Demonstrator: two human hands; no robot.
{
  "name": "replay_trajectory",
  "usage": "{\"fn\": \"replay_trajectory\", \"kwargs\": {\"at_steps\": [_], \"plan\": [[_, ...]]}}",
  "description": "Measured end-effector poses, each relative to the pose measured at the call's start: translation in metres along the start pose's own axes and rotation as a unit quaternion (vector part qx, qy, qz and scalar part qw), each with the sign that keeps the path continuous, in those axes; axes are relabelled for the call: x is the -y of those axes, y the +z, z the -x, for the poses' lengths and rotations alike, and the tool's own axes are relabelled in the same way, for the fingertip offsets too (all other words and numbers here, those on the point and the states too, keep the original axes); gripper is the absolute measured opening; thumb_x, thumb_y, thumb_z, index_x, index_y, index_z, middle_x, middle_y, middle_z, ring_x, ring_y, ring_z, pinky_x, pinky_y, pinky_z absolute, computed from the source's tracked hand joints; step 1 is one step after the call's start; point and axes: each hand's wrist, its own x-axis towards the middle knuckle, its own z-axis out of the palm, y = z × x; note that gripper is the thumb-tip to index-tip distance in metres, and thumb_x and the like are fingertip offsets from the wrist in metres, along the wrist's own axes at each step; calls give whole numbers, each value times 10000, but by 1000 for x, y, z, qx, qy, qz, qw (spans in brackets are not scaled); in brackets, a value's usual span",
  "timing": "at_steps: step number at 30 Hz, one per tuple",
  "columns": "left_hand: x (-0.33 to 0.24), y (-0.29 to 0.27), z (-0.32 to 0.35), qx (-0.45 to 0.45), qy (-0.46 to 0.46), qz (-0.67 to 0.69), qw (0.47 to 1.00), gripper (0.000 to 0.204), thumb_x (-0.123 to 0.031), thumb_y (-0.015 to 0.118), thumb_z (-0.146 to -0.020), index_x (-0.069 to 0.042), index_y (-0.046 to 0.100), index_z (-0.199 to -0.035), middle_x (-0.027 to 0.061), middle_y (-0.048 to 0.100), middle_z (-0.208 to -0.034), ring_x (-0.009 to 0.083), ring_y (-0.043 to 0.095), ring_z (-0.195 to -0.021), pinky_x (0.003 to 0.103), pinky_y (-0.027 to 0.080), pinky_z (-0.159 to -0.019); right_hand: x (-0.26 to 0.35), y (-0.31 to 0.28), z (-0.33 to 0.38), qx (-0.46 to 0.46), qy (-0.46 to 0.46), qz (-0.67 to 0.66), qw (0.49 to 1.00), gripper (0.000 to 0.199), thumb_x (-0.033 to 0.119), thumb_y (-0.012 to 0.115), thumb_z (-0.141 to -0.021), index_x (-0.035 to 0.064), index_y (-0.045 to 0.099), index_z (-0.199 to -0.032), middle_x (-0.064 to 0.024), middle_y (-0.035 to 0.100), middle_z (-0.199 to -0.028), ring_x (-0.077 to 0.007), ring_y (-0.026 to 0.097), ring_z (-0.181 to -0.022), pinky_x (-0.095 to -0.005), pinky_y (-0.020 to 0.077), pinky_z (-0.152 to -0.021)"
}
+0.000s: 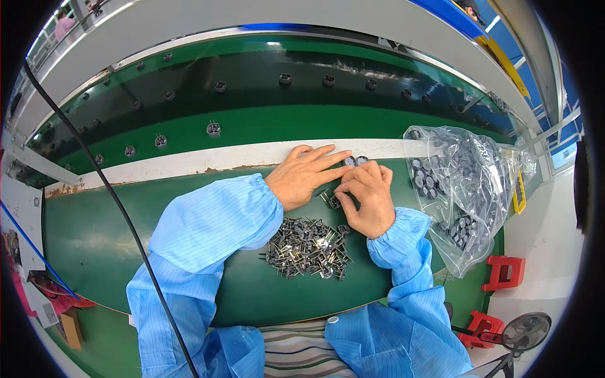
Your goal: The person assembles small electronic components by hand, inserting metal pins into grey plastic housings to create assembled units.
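Observation:
My left hand lies with its fingers stretched out toward the white rail, the fingertips by two small round black parts. Beside it, my right hand has thumb and fingers pinched at a small black part with metal pins, partly hidden by the fingers. Nearer to me, a heap of black parts with metal pins rests on the green tabletop.
Beyond the white rail, a green conveyor belt carries several round black parts with pins. A clear plastic bag of round black parts lies at right. Red stools and a small fan stand lower right. A black cable crosses the left side.

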Motion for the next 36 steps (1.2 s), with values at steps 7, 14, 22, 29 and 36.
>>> {"fn": "replay_trajectory", "kwargs": {"at_steps": [7,14,22,29,36], "plan": [[1,10,-14,25,13,-43,999,695,20,605,-881,-226,513,-1525,9,359,-1685,235,298,-1568,538,292,-1205,-1,7,9,-16,17,25,999,173,46,824,-713,85,741,-860,-11,645,-932,-252,571,-1004,-433,338,-933],[17,-3,-15,-71,3,162,984,299,-79,788,-835,-86,672,-1111,47,654,-1299,261,635,-1187,442,465,-1024,-5,17,14,-26,6,28,999,175,70,825,-735,98,690,-843,-10,638,-903,-243,575,-975,-451,344,-860],[26,-8,1,-66,-13,282,957,321,95,742,-810,-48,667,-1087,96,679,-1187,310,668,-1120,390,535,-976,-28,11,16,-80,90,130,984,171,69,794,-756,104,640,-823,-23,615,-907,-260,569,-1004,-492,347,-885],[13,-18,0,-53,12,177,983,489,70,750,-802,-99,678,-1255,74,657,-1267,287,579,-1271,440,403,-1109,-27,11,17,-70,104,108,986,186,76,836,-744,115,686,-848,11,652,-957,-236,580,-1026,-471,331,-939],[12,0,2,-59,-26,126,990,471,-176,861,-782,-133,694,-1220,2,659,-1094,235,575,-1109,412,400,-959,-27,20,1,-134,73,-58,987,145,66,836,-773,106,719,-849,3,682,-910,-213,596,-962,-396,346,-931]]}}
